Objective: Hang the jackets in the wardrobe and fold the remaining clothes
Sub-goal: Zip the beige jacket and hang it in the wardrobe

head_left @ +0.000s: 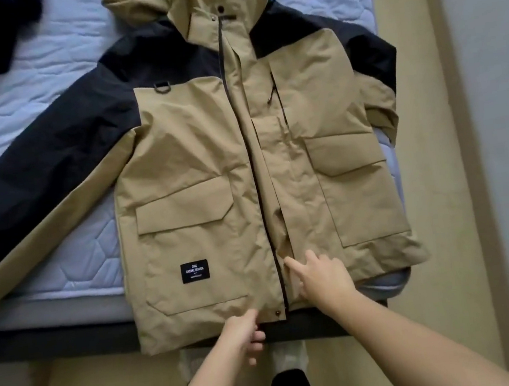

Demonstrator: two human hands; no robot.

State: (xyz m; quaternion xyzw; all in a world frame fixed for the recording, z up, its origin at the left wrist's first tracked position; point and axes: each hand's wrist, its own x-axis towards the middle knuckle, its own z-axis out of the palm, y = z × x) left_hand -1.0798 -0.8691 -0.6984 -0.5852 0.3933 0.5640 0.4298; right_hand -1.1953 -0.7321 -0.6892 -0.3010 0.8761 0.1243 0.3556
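As the left hand [243, 330] pinched the hem of the tan-and-black hooded nylon jacket [193, 168], the right hand [321, 277], grip spread, pressed its placket; fastening, then hanging, seemed next.

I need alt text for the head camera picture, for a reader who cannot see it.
A tan and black hooded jacket lies front-up on a quilted mattress. The left hand pinches its bottom hem; the right hand rests beside the zipper.
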